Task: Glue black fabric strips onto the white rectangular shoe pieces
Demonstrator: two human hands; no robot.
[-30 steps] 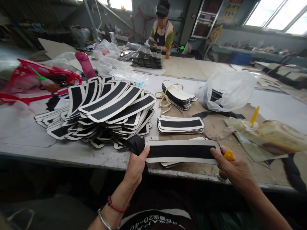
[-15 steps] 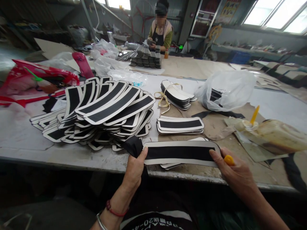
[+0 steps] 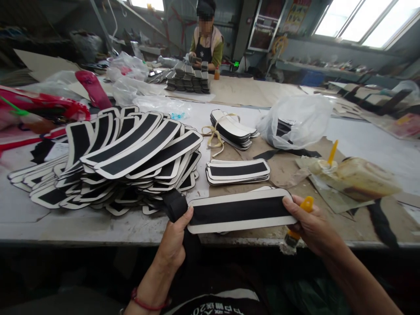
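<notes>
A long white piece with a black band (image 3: 241, 212) is stretched between my hands above the table's front edge. My left hand (image 3: 173, 236) grips its left end, with a black fabric strip (image 3: 174, 205) hanging from that same hand. At the right end, my right hand (image 3: 306, 218) pinches the piece, thumb on top, and also holds a yellow-handled brush (image 3: 292, 236) with its bristles down. Behind the held piece lies a short stack of similar pieces (image 3: 238, 170). A large heap of banded pieces (image 3: 141, 144) spreads to the left.
A tied bundle of pieces (image 3: 232, 129) and a plastic bag (image 3: 295, 120) lie further back. At the right is a glue container (image 3: 367, 177) with a yellow stick. Red bags (image 3: 42, 109) sit at far left. A person (image 3: 206, 43) stands across the table behind stacked parts (image 3: 188, 78).
The view has shifted, so the table's things appear further left. The right end of the held piece has risen slightly, and the brush head now shows below my right hand.
</notes>
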